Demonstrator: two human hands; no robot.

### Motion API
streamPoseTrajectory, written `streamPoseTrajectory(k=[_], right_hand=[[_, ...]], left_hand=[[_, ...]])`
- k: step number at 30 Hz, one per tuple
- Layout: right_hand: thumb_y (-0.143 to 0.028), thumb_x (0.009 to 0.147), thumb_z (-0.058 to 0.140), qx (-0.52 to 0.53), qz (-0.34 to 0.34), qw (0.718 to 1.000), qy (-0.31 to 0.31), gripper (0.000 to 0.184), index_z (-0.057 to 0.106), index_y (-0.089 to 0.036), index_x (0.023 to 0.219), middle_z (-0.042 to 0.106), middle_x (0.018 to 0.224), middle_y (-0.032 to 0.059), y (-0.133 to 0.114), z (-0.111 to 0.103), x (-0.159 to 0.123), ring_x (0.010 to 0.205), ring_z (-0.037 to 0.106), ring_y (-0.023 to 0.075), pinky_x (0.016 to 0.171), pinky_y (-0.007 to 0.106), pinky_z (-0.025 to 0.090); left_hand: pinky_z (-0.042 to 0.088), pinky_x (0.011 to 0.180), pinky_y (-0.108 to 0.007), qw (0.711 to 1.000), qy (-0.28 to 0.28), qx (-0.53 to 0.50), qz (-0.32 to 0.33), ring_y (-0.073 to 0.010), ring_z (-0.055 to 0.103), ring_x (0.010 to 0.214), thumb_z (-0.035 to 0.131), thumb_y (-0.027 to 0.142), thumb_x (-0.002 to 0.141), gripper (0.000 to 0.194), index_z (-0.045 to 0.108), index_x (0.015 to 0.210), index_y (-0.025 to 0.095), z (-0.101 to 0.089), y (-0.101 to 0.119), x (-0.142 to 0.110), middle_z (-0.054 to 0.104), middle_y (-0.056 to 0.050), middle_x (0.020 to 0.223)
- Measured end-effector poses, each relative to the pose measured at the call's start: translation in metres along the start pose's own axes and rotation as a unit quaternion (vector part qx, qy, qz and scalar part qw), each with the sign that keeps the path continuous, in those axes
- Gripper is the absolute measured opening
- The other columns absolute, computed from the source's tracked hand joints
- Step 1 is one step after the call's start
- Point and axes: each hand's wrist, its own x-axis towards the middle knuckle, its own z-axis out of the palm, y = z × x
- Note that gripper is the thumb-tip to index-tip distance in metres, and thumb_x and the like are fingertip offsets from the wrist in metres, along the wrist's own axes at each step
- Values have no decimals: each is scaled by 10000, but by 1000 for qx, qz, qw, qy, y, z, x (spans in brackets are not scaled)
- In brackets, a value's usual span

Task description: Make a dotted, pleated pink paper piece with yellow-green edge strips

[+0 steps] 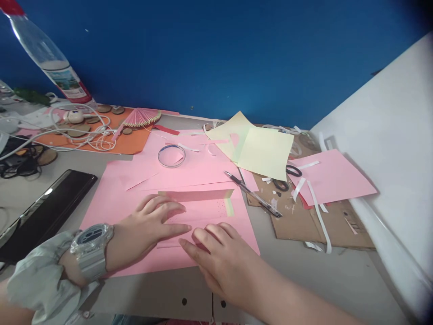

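Note:
A folded pink paper (203,208) with yellow-green strips at its corners and small dark dots lies on a larger pink sheet (111,194). My left hand (155,223), with a clear watch on its wrist, rests on the left part of the folded paper, fingers spread. Along the lower edge of that paper is my right hand (219,253), fingers curled and close together, the thumb stretched toward the left hand. Its fingertips are on the paper; part of the lower fold is hidden under them.
A pen (253,194) lies right of the paper. Scissors (280,184) sit partly under a pale yellow sheet (265,151) on cardboard (297,225). A clear ring (172,156) and paper fan (142,117) lie behind. Left are a black phone (47,212) and bottle (50,58).

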Motion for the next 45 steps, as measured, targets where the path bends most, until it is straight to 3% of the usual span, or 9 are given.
streamPoseTrajectory(k=[10, 17, 22, 27, 32, 45], right_hand=[[-329, 895, 459, -53, -68, 996, -7, 508, 355, -309, 1392, 580, 1079, 54, 2, 3, 25, 843, 482, 214, 618, 357, 334], [-316, 886, 453, -57, -29, 998, -5, 505, 362, -311, 1383, 570, 1110, 77, -9, 6, 30, 786, 494, 229, 560, 347, 361], [-373, 937, 388, -32, -34, 999, 3, 447, 374, -286, 1375, 585, 1099, 83, -8, 8, 26, 834, 506, 240, 616, 364, 393], [-532, 933, 338, -28, -40, 999, -3, 562, 350, -216, 1398, 591, 1081, 123, -3, 7, 27, 817, 536, 240, 630, 361, 402], [-533, 926, 369, -44, -74, 996, -15, 555, 359, -234, 1394, 606, 1030, 102, 1, 5, 32, 756, 567, 223, 581, 336, 403], [-536, 911, 415, -48, -86, 995, -16, 513, 388, -301, 1365, 614, 1008, 83, 2, 3, 34, 710, 567, 190, 576, 305, 381]], left_hand=[[325, 953, -495, 1000, -21, -19, 8, -280, 351, 1154, 492, 52, 763, 529, 570, 1158, 395, -3, -3, 4, 468, -30, 1252], [321, 976, -468, 999, -4, -34, -7, -264, 364, 1154, 481, 8, 721, 562, 595, 1122, 385, -4, 1, 3, 484, -15, 1243], [337, 966, -458, 999, -8, -30, 18, -261, 387, 1138, 494, 54, 753, 528, 589, 1145, 395, -3, -5, 3, 491, -18, 1248], [368, 944, -468, 999, -20, -31, 22, -262, 387, 1134, 447, 81, 828, 472, 585, 1159, 388, -4, -8, 4, 492, -32, 1252], [359, 962, -449, 999, -15, -35, 18, -251, 393, 1125, 484, 82, 802, 480, 594, 1147, 397, -6, -6, 5, 498, -21, 1245], [335, 964, -487, 999, -22, -40, -4, -268, 363, 1136, 500, 18, 738, 555, 592, 1132, 398, -4, -1, 5, 468, -22, 1249]])
